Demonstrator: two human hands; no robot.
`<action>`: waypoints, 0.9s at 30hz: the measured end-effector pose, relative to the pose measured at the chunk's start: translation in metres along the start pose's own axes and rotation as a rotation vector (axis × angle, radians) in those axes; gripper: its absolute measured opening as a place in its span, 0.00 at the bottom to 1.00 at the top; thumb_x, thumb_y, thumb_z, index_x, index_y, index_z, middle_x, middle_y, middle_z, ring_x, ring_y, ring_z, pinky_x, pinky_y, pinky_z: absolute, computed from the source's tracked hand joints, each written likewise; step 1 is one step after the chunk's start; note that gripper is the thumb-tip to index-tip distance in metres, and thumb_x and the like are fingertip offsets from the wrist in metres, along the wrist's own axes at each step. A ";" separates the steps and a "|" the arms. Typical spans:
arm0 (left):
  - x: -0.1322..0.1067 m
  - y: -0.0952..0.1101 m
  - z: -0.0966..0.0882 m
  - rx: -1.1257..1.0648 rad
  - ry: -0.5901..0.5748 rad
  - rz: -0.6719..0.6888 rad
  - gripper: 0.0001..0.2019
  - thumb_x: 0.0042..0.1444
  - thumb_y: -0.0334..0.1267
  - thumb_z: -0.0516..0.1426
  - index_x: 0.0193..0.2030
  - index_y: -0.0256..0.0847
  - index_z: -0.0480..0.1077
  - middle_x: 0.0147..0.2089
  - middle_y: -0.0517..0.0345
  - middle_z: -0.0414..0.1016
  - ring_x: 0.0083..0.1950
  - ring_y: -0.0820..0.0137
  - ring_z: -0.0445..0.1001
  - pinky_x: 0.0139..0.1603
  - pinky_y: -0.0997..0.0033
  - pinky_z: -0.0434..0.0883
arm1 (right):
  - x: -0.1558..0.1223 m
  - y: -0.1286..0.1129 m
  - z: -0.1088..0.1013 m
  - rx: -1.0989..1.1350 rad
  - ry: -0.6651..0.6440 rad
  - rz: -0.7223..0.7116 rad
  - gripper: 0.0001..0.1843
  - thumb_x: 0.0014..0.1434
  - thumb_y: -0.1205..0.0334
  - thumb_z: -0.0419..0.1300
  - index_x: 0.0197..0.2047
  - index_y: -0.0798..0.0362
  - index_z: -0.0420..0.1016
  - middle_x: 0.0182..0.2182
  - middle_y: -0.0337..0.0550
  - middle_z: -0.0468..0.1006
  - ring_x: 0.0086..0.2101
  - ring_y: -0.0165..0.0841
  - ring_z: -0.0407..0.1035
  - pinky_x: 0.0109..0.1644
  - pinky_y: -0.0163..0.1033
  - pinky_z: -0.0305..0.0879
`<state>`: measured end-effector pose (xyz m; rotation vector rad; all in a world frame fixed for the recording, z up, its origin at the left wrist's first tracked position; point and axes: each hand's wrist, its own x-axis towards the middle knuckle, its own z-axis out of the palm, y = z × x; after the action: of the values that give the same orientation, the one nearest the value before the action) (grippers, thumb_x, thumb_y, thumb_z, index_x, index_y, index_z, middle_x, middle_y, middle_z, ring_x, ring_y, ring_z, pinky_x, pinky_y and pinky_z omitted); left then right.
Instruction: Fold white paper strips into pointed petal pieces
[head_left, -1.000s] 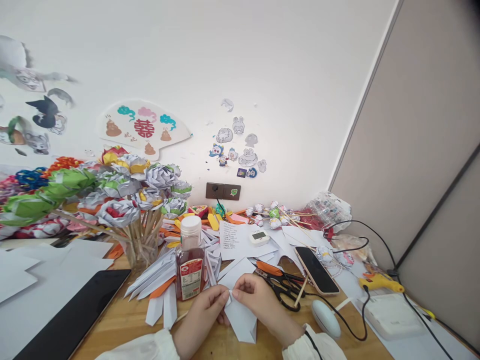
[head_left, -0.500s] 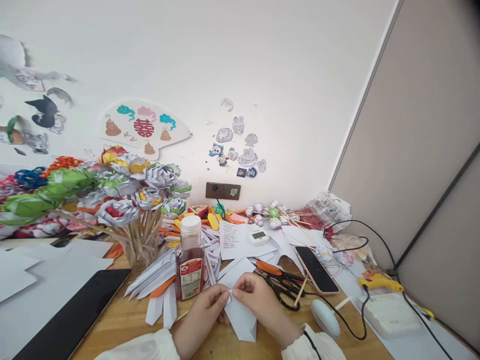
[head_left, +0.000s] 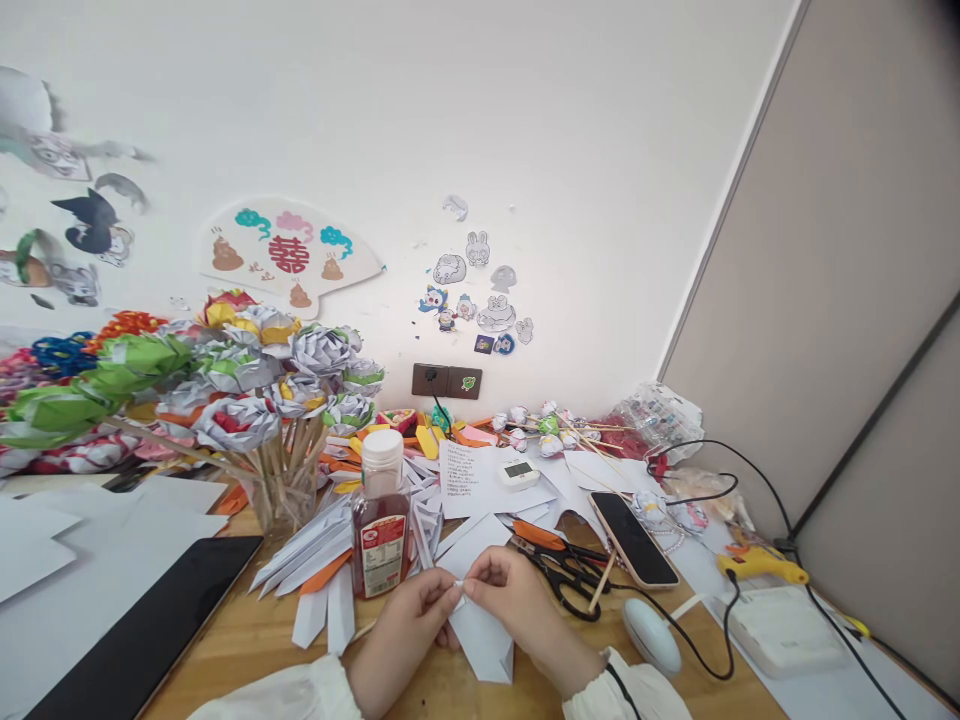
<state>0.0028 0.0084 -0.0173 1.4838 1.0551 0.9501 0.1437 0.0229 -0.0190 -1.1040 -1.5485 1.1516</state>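
Between my hands is a folded piece of white paper (head_left: 484,642), its wide lower end hanging toward the table's front edge. My left hand (head_left: 411,618) pinches its top left side, thumb pressed against the curled fingers. My right hand (head_left: 517,603) pinches the top from the other side, and the fingertips of both hands nearly meet there. The fold under the fingertips is mostly hidden. Just left of the paper stands a bottle (head_left: 381,530) of dark red liquid with a white cap. Black-handled scissors (head_left: 574,580) lie to the right of my right hand.
Folded white paper strips (head_left: 307,550) lie left of the bottle. Paper flowers (head_left: 240,420) on sticks stand in a clear container. A black tablet-like slab (head_left: 150,630) lies at left. To the right are a phone (head_left: 634,540), a white mouse-shaped device (head_left: 651,635) and a yellow glue gun (head_left: 763,568) with a cable.
Hardly anything differs. Both hands keep their pinch on the paper, with only a slight shift of the fingertips at its top.
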 end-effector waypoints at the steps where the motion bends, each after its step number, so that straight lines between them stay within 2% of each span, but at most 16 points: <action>1: 0.000 0.001 0.000 0.006 0.006 0.006 0.12 0.49 0.44 0.50 0.24 0.37 0.63 0.17 0.66 0.63 0.20 0.72 0.67 0.23 0.75 0.63 | 0.001 0.001 0.001 -0.009 0.011 0.003 0.05 0.43 0.64 0.58 0.23 0.56 0.66 0.21 0.37 0.68 0.25 0.28 0.63 0.29 0.32 0.58; 7: -0.002 0.001 0.002 0.025 0.037 0.013 0.12 0.48 0.44 0.50 0.22 0.38 0.61 0.18 0.67 0.62 0.20 0.72 0.67 0.22 0.75 0.63 | 0.001 0.002 0.002 -0.070 0.016 -0.002 0.05 0.44 0.63 0.57 0.23 0.56 0.65 0.20 0.36 0.67 0.25 0.28 0.62 0.28 0.32 0.57; 12: -0.002 0.002 0.000 0.023 0.037 0.016 0.12 0.49 0.44 0.50 0.23 0.38 0.62 0.17 0.66 0.62 0.20 0.72 0.67 0.22 0.75 0.62 | -0.002 0.000 0.000 -0.047 -0.039 0.012 0.06 0.44 0.63 0.58 0.25 0.56 0.65 0.21 0.36 0.67 0.25 0.27 0.61 0.28 0.31 0.56; 18: -0.002 0.005 0.000 -0.006 0.036 -0.004 0.13 0.48 0.45 0.50 0.21 0.38 0.60 0.15 0.67 0.61 0.19 0.73 0.65 0.21 0.75 0.62 | -0.002 0.002 0.000 -0.064 -0.081 -0.004 0.07 0.42 0.66 0.59 0.27 0.55 0.65 0.22 0.34 0.66 0.24 0.26 0.60 0.27 0.30 0.54; 23: -0.001 0.005 0.000 -0.042 0.023 -0.025 0.13 0.45 0.46 0.52 0.21 0.38 0.60 0.15 0.68 0.61 0.17 0.74 0.65 0.20 0.75 0.62 | -0.003 -0.006 0.001 -0.075 -0.077 -0.007 0.06 0.42 0.66 0.58 0.27 0.55 0.65 0.22 0.34 0.65 0.25 0.26 0.60 0.27 0.30 0.55; 27: -0.003 0.005 0.000 -0.001 0.037 -0.014 0.14 0.46 0.48 0.51 0.21 0.39 0.60 0.15 0.69 0.60 0.16 0.74 0.64 0.19 0.77 0.61 | -0.005 -0.010 0.002 -0.051 -0.071 -0.003 0.05 0.40 0.70 0.57 0.25 0.55 0.65 0.22 0.34 0.66 0.26 0.27 0.61 0.28 0.30 0.55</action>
<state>0.0022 0.0054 -0.0125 1.4615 1.0905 0.9717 0.1411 0.0155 -0.0108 -1.1041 -1.6411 1.1661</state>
